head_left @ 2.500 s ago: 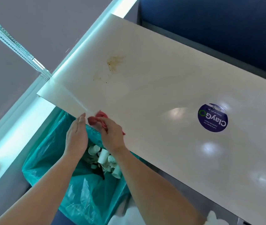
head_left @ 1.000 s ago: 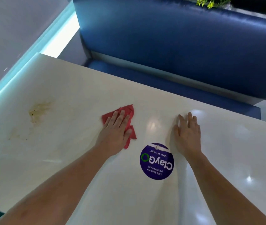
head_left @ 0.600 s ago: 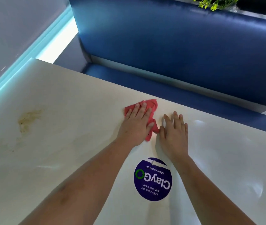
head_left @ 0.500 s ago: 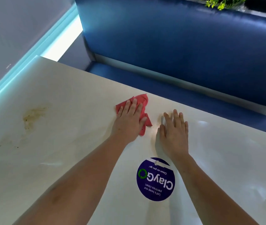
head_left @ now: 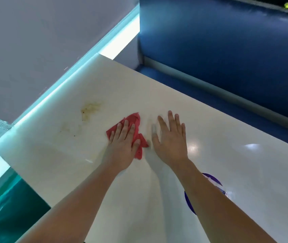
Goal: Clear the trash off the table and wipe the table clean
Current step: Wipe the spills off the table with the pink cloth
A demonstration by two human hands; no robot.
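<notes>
My left hand (head_left: 122,144) presses flat, fingers straight, on a crumpled red cloth (head_left: 134,120) in the middle of the white table (head_left: 227,155). Just right of it my right hand (head_left: 171,139) lies flat on the bare tabletop, fingers spread. A brownish-yellow stain (head_left: 89,109) marks the table up and to the left of the cloth, with a few small dark specks (head_left: 74,135) below it.
A teal bin bag (head_left: 8,207) shows beyond the table's left end at lower left. A blue padded bench (head_left: 227,50) runs along the far side. A round purple sticker (head_left: 190,202) is partly hidden under my right forearm. A grey wall with a lit strip borders the left.
Both hands and the cloth have moved left along the table, closer to the stain. The sticker now lies under my right forearm. Earlier the cloth was at the table's edge over the bin bag.
</notes>
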